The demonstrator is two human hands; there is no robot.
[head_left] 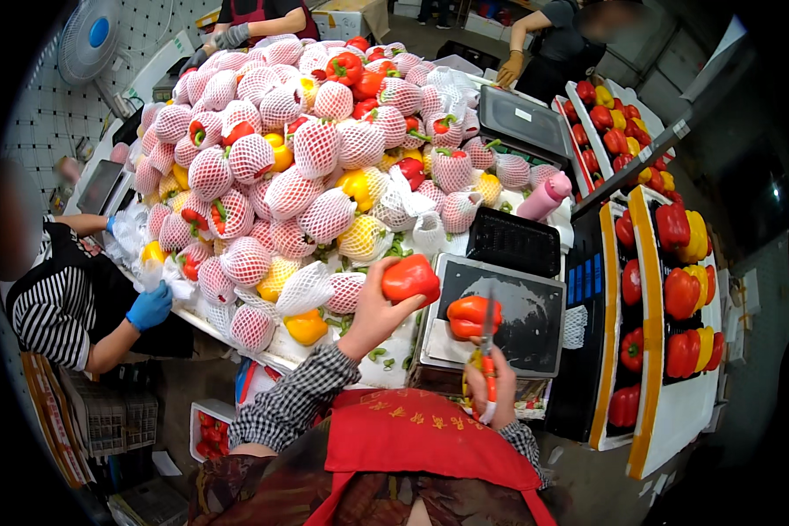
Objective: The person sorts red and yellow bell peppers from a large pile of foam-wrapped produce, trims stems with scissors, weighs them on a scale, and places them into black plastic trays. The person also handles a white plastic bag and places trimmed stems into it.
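My left hand (pixel 371 309) is closed around a red bell pepper (pixel 411 279), just left of a dark-topped weighing scale (pixel 530 333). In my right hand (pixel 502 393) is a pair of scissors (pixel 489 364) with orange-red handles, its blades pointing up and away from me. A second red bell pepper (pixel 471 316) rests on the scale, partly behind the blades; I cannot tell whether they touch it. Bits of green stem (pixel 377 354) lie on the white table surface near my left wrist.
A big heap of net-wrapped peppers (pixel 316 145) covers the table. Beyond the scale are a black tray (pixel 515 243) and a pink bottle (pixel 545 196). Boxes of peppers (pixel 675 289) stand at the right. A blue-gloved co-worker (pixel 152 306) is at the left; other people work at the far side.
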